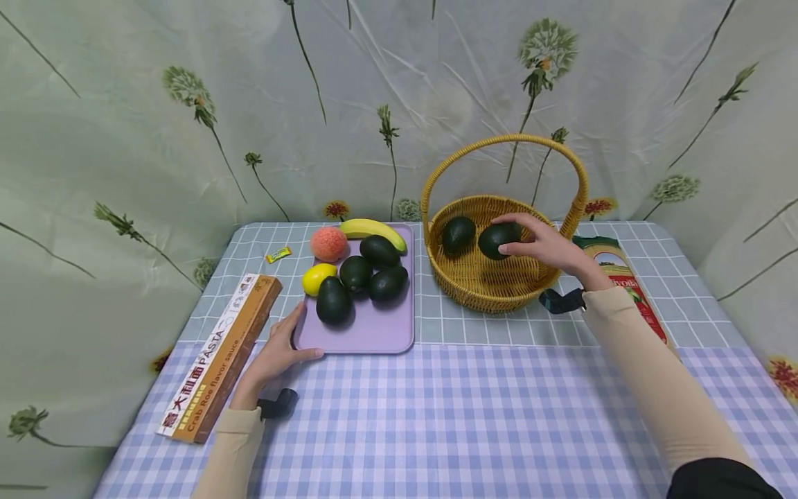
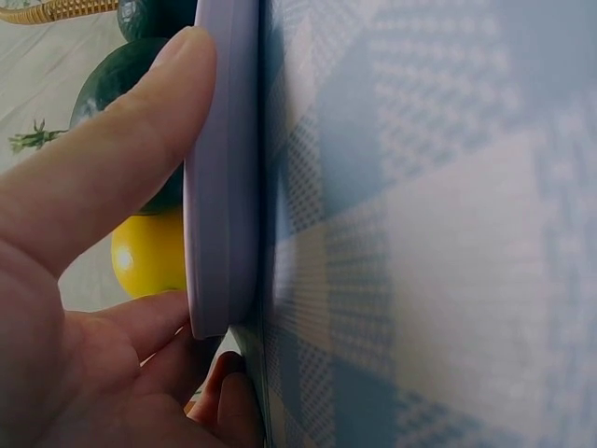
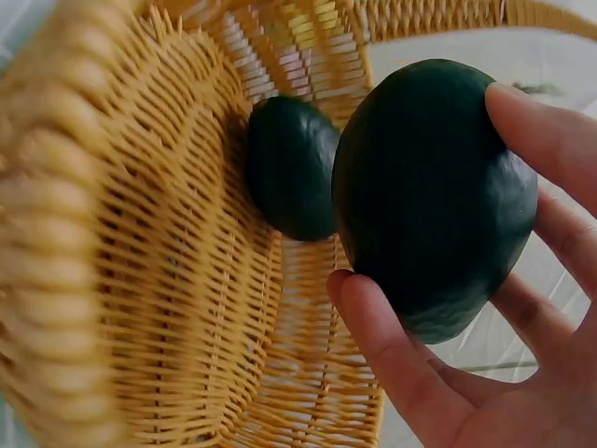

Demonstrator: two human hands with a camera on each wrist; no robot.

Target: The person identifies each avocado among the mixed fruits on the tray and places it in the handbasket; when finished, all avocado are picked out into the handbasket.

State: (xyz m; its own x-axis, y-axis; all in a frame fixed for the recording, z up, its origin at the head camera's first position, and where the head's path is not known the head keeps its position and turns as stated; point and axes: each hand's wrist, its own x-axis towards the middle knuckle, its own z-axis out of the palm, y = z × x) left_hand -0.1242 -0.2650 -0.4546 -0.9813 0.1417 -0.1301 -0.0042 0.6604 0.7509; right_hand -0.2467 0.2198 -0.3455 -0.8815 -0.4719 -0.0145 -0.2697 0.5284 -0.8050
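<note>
My right hand holds a dark green avocado between thumb and fingers, above the inside of a yellow wicker basket. A second avocado lies in the basket, toward its left side. My left hand holds the near left corner of a lilac tray, thumb along the front rim and fingers at the left side. Several avocados lie on the tray with a yellow lemon, a banana and a round coral-coloured fruit.
A pasta box lies at the left, beside my left forearm. Behind it is a small yellow-green wrapped candy. Under my right forearm, a green and red bag lies right of the basket. The tall basket handle arches overhead. A floral cloth hangs behind.
</note>
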